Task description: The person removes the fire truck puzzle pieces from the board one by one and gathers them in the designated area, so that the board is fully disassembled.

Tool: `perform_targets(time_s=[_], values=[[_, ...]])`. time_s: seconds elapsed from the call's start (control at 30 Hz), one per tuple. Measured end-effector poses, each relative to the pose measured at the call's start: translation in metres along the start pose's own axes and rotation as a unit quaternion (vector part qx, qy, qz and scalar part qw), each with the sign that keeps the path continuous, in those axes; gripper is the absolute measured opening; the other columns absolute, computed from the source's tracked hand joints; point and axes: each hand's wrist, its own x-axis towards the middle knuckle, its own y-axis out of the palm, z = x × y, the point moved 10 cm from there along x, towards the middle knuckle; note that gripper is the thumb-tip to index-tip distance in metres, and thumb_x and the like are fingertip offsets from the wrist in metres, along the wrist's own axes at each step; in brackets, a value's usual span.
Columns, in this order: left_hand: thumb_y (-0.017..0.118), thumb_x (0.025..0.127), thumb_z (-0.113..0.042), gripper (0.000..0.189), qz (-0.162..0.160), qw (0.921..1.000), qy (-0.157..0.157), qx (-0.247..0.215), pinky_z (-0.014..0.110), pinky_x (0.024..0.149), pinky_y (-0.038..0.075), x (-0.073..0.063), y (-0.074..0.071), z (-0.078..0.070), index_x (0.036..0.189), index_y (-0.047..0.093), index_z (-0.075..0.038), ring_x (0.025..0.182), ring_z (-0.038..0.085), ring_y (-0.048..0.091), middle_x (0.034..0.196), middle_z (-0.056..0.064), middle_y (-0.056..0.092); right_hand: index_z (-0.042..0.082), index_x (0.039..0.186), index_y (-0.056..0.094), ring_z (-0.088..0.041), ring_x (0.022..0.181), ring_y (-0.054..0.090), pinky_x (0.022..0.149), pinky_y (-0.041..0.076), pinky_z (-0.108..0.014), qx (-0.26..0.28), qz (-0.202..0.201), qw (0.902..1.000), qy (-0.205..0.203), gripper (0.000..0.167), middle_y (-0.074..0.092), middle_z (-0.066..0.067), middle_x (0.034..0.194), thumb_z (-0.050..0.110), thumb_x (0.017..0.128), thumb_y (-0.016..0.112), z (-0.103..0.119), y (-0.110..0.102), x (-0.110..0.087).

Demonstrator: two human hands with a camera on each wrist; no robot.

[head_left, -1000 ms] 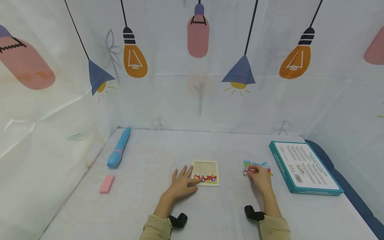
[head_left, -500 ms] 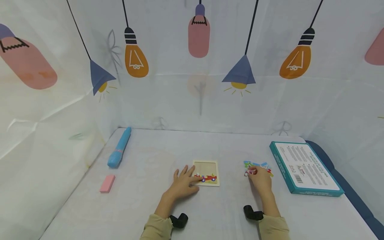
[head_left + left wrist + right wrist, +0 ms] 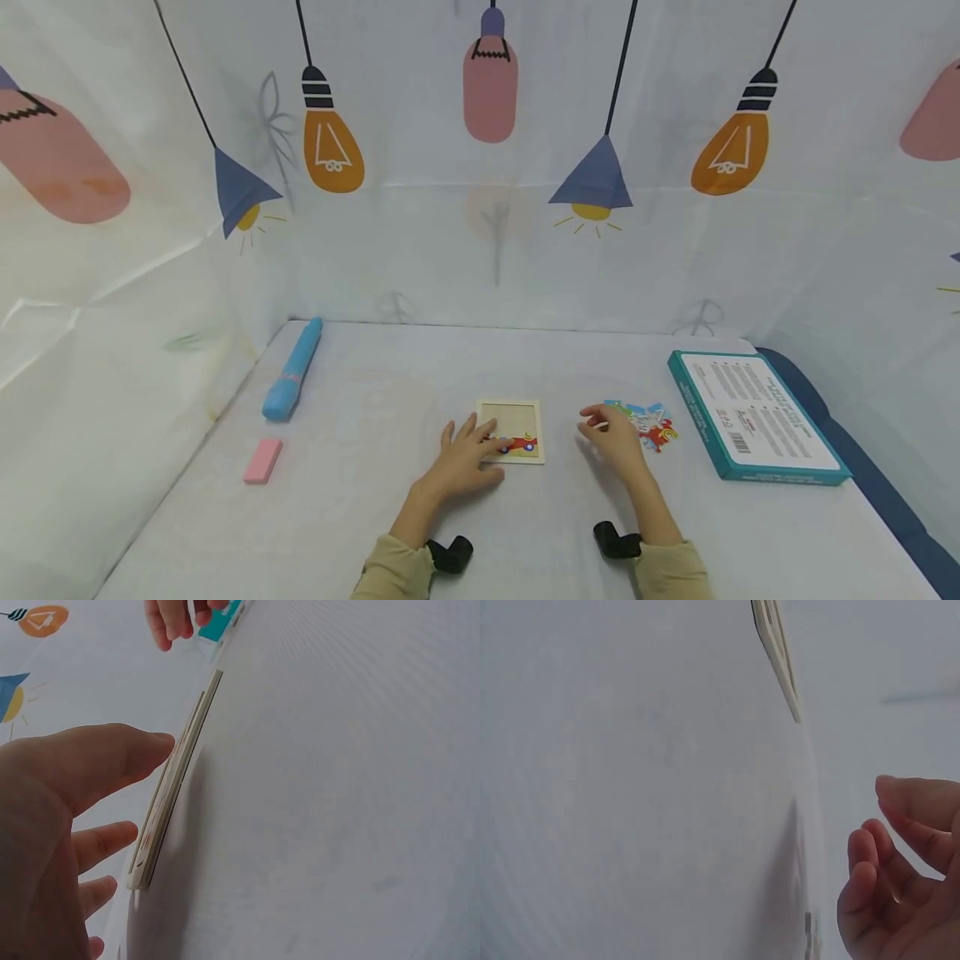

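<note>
In the head view, a small wooden puzzle tray point(image 3: 542, 433) lies mid-table, with red vehicle pieces point(image 3: 519, 446) in its lower part. My left hand point(image 3: 461, 460) spreads over the tray's left side, fingers fairly straight; a fingertip lies over the pieces. Its thumb point(image 3: 124, 754) is by the tray's near edge in the left wrist view. My right hand point(image 3: 615, 435) is over the table just left of the loose jigsaw pieces point(image 3: 654, 425), partly hiding them. The right fingers point(image 3: 861, 889) are loosely bent in the right wrist view; nothing shows between them and the thumb.
A teal-edged box point(image 3: 757, 417) with a printed label lies at the right. Toward the left are a blue microphone-shaped object point(image 3: 288, 375) and a pink block point(image 3: 262, 461). A sheet with lamp drawings point(image 3: 495, 250) hangs behind the table.
My right hand has drawn back leftward from the jigsaw pieces, showing more of the red and yellow piece. The left hand stays on the tray, shifted slightly right over it.
</note>
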Motion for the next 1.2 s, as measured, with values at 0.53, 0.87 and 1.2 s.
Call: perform_targets(time_s=[0.53, 0.87, 1.2], values=[[0.062, 0.082, -0.033, 0.046, -0.004, 0.9998, 0.001, 0.019, 0.062, 0.104, 0.009, -0.001, 0.007, 0.000, 0.127, 0.058, -0.023, 0.137, 0.040, 0.018, 0.145, 0.012, 0.036, 0.006, 0.104, 0.065, -0.018, 0.080, 0.053, 0.067, 0.046, -0.032, -0.033, 0.095, 0.9934, -0.055, 0.030, 0.056, -0.006, 0.093, 0.009, 0.075, 0.073, 0.041, 0.061, -0.015], [0.061, 0.083, -0.033, 0.044, -0.008, 0.9999, -0.002, 0.015, 0.062, 0.104, 0.010, -0.002, 0.008, 0.002, 0.127, 0.059, -0.024, 0.137, 0.040, 0.017, 0.145, 0.012, 0.036, 0.008, 0.104, 0.064, -0.022, 0.076, 0.046, 0.068, 0.042, -0.039, -0.134, 0.111, 0.9800, -0.097, 0.041, 0.047, -0.010, 0.091, 0.018, 0.068, 0.080, 0.051, 0.075, -0.019], [0.062, 0.083, -0.034, 0.045, -0.009, 0.9998, -0.001, 0.017, 0.061, 0.104, 0.011, -0.003, 0.008, 0.003, 0.127, 0.058, -0.027, 0.137, 0.038, 0.018, 0.146, 0.010, 0.035, 0.010, 0.094, 0.053, -0.020, 0.078, 0.049, 0.069, 0.043, -0.037, -0.060, 0.118, 0.9873, -0.088, 0.037, 0.052, -0.006, 0.089, 0.005, 0.067, 0.078, 0.051, 0.080, -0.012]])
